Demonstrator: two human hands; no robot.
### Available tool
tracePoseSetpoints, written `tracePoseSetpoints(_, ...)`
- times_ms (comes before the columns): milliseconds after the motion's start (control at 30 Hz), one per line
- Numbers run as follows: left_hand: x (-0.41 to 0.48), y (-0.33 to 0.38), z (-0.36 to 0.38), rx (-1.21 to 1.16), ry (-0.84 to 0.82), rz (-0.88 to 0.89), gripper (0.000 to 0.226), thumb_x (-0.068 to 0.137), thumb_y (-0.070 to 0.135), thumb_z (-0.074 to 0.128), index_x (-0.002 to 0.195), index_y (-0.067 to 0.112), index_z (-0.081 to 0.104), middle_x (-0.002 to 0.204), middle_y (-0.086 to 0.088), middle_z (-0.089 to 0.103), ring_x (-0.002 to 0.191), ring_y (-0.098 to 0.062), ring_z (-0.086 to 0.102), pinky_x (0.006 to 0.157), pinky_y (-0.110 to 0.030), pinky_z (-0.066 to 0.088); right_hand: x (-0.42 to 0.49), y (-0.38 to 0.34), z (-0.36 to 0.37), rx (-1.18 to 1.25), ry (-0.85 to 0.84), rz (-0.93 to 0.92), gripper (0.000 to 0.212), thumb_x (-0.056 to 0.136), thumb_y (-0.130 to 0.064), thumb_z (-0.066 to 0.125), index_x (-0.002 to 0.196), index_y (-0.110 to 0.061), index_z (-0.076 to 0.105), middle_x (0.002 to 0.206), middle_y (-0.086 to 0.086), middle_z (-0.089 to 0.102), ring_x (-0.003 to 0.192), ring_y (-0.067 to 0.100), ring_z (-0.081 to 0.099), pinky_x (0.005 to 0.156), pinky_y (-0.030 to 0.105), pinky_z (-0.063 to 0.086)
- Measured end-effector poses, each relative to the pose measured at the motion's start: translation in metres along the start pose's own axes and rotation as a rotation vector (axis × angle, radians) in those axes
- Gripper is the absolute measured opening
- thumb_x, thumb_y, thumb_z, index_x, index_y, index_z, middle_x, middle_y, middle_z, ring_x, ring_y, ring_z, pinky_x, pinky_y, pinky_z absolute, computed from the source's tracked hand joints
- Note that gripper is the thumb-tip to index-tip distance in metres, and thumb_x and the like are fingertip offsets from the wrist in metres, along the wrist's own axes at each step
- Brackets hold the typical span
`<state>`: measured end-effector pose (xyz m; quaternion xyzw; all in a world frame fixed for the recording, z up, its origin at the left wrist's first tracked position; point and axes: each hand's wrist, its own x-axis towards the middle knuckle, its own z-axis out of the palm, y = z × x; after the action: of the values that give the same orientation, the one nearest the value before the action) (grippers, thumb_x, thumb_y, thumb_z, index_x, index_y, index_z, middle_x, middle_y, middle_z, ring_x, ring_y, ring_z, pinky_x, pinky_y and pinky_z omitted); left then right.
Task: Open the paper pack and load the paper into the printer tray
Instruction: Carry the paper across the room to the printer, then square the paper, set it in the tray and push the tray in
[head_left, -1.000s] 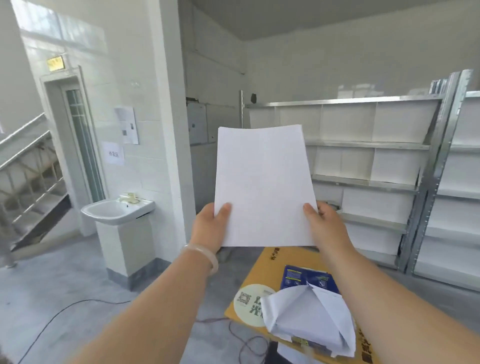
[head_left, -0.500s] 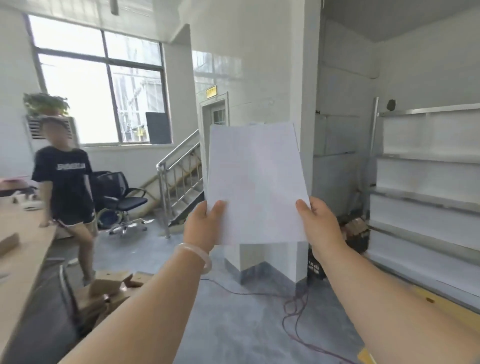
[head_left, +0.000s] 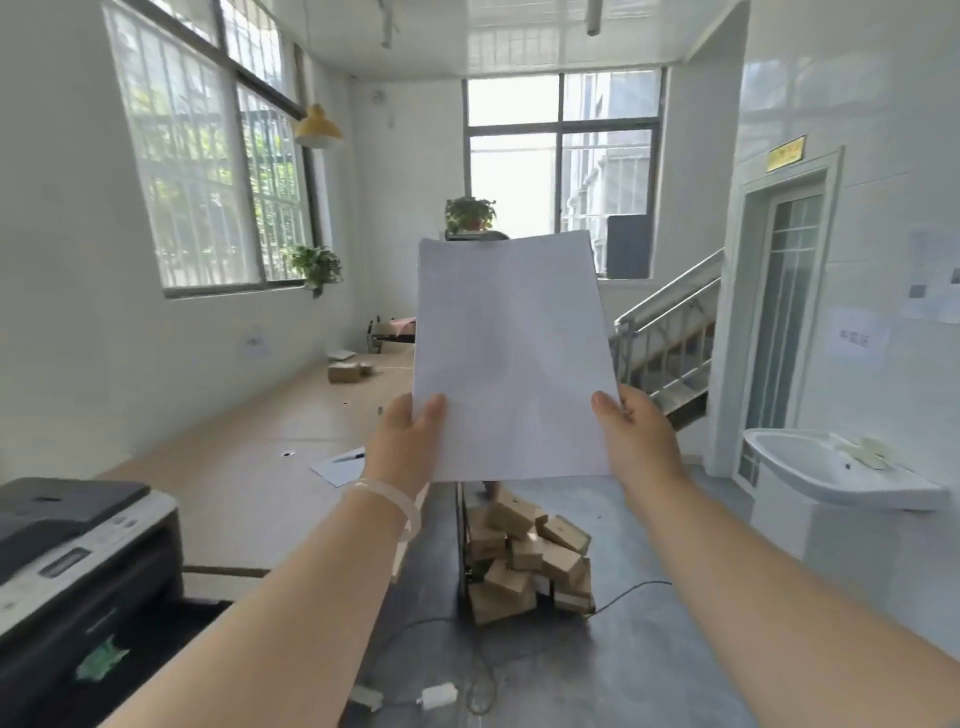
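I hold a stack of white paper upright in front of me at chest height. My left hand grips its lower left corner and my right hand grips its lower right corner, thumbs on the front face. The printer, black and grey with a white top band, sits at the lower left on the end of a long wooden table; its front appears pulled open. The paper is well to the right of the printer and above it. The paper pack is out of view.
A sheet with a pen lies on the table. Several small cardboard boxes are piled on the floor beside the table, with cables trailing nearby. A white sink stands at the right, a staircase behind.
My view has swung far to the left, from the shelves and paper pack past the stairs to the table and printer. Both hands kept the same grip on the paper.
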<state>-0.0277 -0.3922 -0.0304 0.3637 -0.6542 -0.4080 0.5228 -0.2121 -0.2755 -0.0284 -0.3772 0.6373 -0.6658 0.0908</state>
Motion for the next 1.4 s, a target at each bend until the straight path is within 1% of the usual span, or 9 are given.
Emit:
tracePoseSetpoints(200,0.013,-0.02,-0.096,0.13,0.286,-0.033,0.018,0.093,0.037,0.05,0.096,0.023,0.06,0.084,0.007,0.065,0.082,-0.02,0.062,0.073,-0.035,0.05,0.017,-0.006,0.117,0.13,-0.294,-0.027,0.024,0.096,-0.031,0.048,0.114,-0.02,0.06,0.1,-0.001,0.065,0.086,0.014,0.062,0.07,0.03,0.048)
tracePoseSetpoints(367,-0.012,-0.021,-0.163,0.22,0.532,-0.054,0.023,0.095,0.037,0.048,0.104,0.018,0.057,0.086,0.006,0.061,0.078,-0.013,0.059,0.066,-0.028,0.049,0.001,-0.018,0.2,0.27,-0.581,-0.022,0.035,0.09,-0.04,0.054,0.117,-0.018,0.061,0.109,0.006,0.069,0.096,0.026,0.067,0.088,0.047,0.055)
tracePoseSetpoints(533,-0.054,-0.029,-0.216,0.294,0.762,-0.097,0.024,0.094,0.036,0.05,0.101,0.015,0.06,0.087,0.002,0.063,0.076,-0.014,0.058,0.061,-0.024,0.043,-0.038,-0.027,0.263,0.366,-0.798,-0.034,0.015,0.092,-0.029,0.055,0.099,-0.017,0.062,0.097,0.006,0.067,0.089,0.027,0.064,0.075,0.038,0.052)
tracePoseSetpoints(633,-0.081,-0.036,-0.244,0.338,0.892,-0.131,0.021,0.093,0.034,0.053,0.09,0.016,0.062,0.085,0.0,0.064,0.078,-0.018,0.058,0.07,-0.034,0.049,-0.066,-0.03,0.291,0.411,-0.916,-0.028,0.013,0.094,-0.023,0.053,0.085,-0.024,0.061,0.084,-0.004,0.064,0.075,0.016,0.061,0.066,0.031,0.049)
tracePoseSetpoints(767,-0.112,-0.043,-0.278,0.354,1.003,-0.156,0.023,0.092,0.031,0.055,0.077,0.015,0.06,0.081,-0.002,0.061,0.072,-0.019,0.053,0.069,-0.033,0.045,-0.107,-0.033,0.328,0.449,-1.047,-0.017,0.023,0.092,-0.026,0.054,0.094,-0.005,0.063,0.098,0.029,0.066,0.082,0.039,0.063,0.082,0.055,0.053)
tracePoseSetpoints(933,-0.136,-0.05,-0.325,0.298,1.096,-0.162,0.026,0.092,0.03,0.055,0.085,0.007,0.062,0.078,0.001,0.058,0.07,-0.017,0.05,0.065,-0.031,0.041,-0.152,-0.047,0.378,0.5,-1.177,0.004,0.019,0.095,-0.025,0.052,0.09,-0.013,0.065,0.086,0.007,0.068,0.081,0.026,0.062,0.075,0.036,0.051)
tracePoseSetpoints(1100,-0.142,-0.062,-0.379,0.254,1.112,-0.167,0.016,0.092,0.03,0.055,0.084,0.018,0.063,0.078,0.005,0.062,0.07,-0.012,0.056,0.062,-0.026,0.046,-0.186,-0.059,0.431,0.523,-1.256,0.013,0.015,0.095,-0.03,0.052,0.088,-0.027,0.065,0.097,0.005,0.071,0.096,0.032,0.066,0.087,0.048,0.053)
tracePoseSetpoints(1267,-0.143,-0.086,-0.425,0.139,1.089,-0.24,0.017,0.09,0.03,0.059,0.089,0.014,0.065,0.082,0.001,0.063,0.073,-0.017,0.058,0.066,-0.03,0.047,-0.214,-0.051,0.479,0.551,-1.29,0.105,0.014,0.096,-0.026,0.053,0.104,-0.02,0.063,0.103,0.007,0.069,0.094,0.026,0.064,0.082,0.04,0.053)
tracePoseSetpoints(1400,-0.149,-0.11,-0.447,-0.015,0.978,-0.355,0.008,0.091,0.022,0.059,0.094,0.018,0.066,0.089,-0.001,0.068,0.079,-0.021,0.064,0.074,-0.038,0.052,-0.229,-0.03,0.506,0.537,-1.332,0.176,0.012,0.097,-0.02,0.052,0.096,-0.024,0.063,0.103,0.009,0.07,0.095,0.027,0.065,0.087,0.045,0.053)
